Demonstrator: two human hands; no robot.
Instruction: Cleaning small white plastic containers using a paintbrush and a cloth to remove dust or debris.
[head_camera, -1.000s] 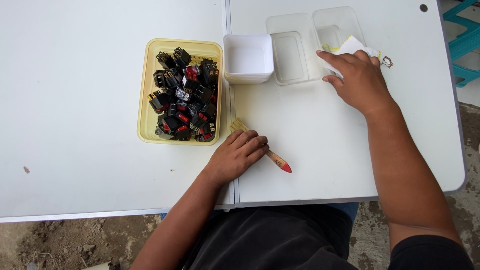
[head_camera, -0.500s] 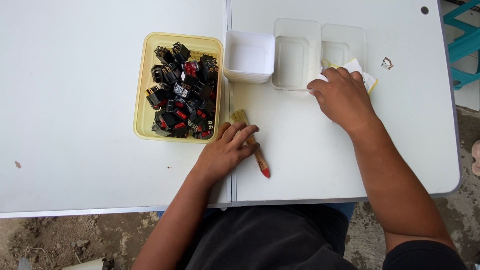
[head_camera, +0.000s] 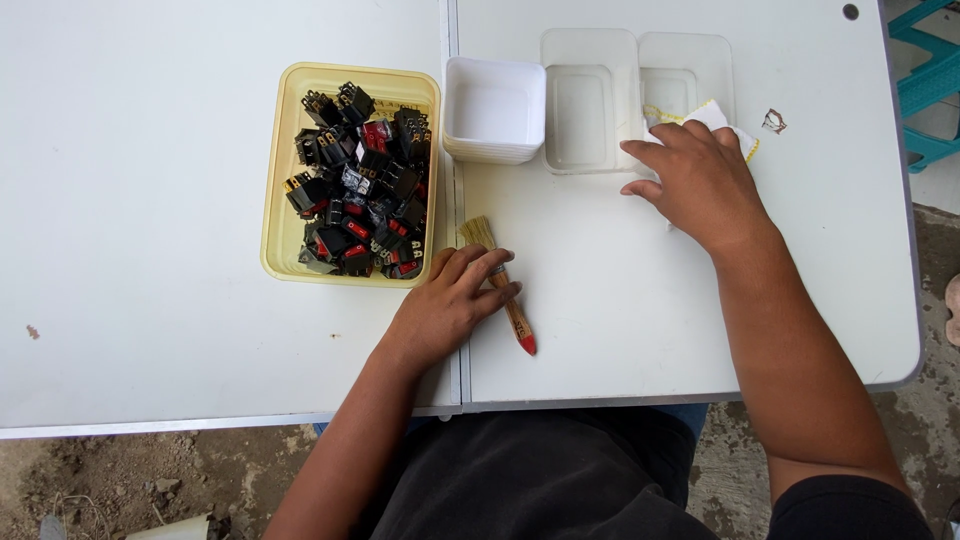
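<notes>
Both hands rest flat: left hand (head_camera: 445, 305) covering brush (head_camera: 497, 283); right hand (head_camera: 700, 185) pressing cloth (head_camera: 722, 122).

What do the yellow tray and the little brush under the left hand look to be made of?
Yellow tray: probably thin plastic, slightly see-through with a smooth moulded rim. Brush: seemingly a wooden handle with a red-painted tip and pale, straw-coloured bristles; whether natural or synthetic is unclear. The left hand rests on it.

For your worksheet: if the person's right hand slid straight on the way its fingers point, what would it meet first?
The right hand points up-left across the white table. It would probably first meet the clear plastic tray, whose near rim lies just past the fingertips. The hand already rests on a white cloth.
</notes>
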